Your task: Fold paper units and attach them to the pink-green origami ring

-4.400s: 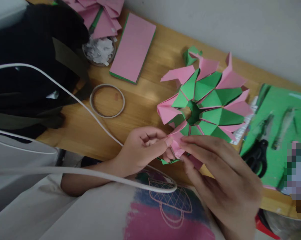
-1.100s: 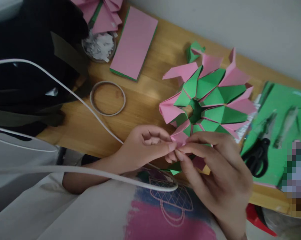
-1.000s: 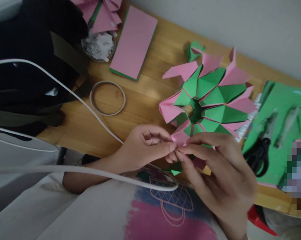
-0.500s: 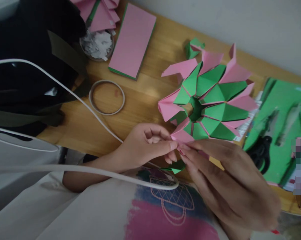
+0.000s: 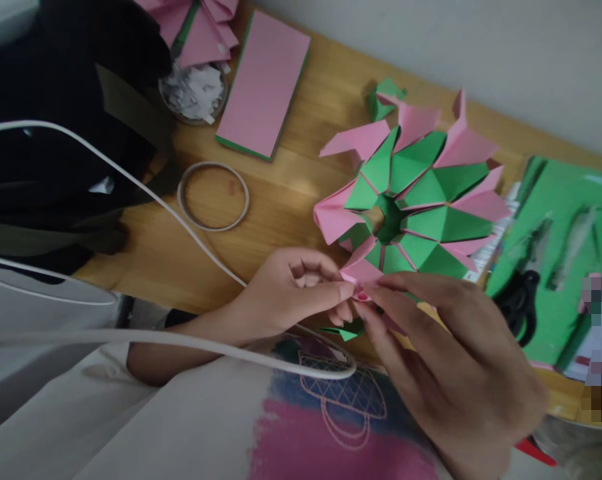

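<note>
A ring-shaped paper piece [image 5: 443,207] of green folded petals with pink outer points lies on the wooden table, a round hole at its middle. My left hand [image 5: 301,287] pinches the tip of its nearest pink petal [image 5: 363,263] between thumb and fingers. Right beside it, my right hand [image 5: 445,353] closes its fingertips on the same pink tip and covers part of the ring's near edge. A small green paper piece [image 5: 349,329] shows below my fingers.
On the table [image 5: 275,200] are a pink and green paper stack [image 5: 265,87], a bowl of white scraps [image 5: 197,92], a beige hoop [image 5: 181,197], and black scissors [image 5: 523,300] on a green sheet [image 5: 563,220]. A white cable [image 5: 155,197] crosses the left side.
My right hand has shifted slightly left, its fingers spread a little more around the pink tip. The paper ring has moved slightly left in view. My left hand stays nearly still.
</note>
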`<state>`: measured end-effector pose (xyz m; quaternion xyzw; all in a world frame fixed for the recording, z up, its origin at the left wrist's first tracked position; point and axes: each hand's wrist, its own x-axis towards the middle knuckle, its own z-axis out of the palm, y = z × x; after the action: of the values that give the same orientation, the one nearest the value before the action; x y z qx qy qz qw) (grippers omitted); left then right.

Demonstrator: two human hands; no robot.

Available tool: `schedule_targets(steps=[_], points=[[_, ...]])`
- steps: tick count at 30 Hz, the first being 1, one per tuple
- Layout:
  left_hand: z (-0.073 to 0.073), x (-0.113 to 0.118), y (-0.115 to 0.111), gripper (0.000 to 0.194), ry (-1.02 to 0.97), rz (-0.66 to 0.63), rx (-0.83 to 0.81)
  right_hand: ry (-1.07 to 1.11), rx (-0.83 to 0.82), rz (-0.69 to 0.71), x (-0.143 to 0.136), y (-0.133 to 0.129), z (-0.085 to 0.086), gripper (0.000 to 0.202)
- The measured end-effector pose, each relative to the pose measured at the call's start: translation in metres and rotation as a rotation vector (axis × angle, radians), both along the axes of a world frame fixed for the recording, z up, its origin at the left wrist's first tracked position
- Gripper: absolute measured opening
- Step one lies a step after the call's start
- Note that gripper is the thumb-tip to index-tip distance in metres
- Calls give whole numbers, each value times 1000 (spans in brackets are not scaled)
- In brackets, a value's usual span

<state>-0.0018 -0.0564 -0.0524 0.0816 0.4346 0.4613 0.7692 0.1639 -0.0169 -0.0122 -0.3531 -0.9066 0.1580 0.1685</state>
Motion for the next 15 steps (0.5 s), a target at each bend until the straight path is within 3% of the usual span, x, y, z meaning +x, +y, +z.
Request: schedule_targets(steps=[9,15], points=[[-2,1,0,15,-18,10,6,-90,78,10,0,2,1,21],[-1,1,-1,14,46,-7,7,143,-74,-47,3,1,3,19]])
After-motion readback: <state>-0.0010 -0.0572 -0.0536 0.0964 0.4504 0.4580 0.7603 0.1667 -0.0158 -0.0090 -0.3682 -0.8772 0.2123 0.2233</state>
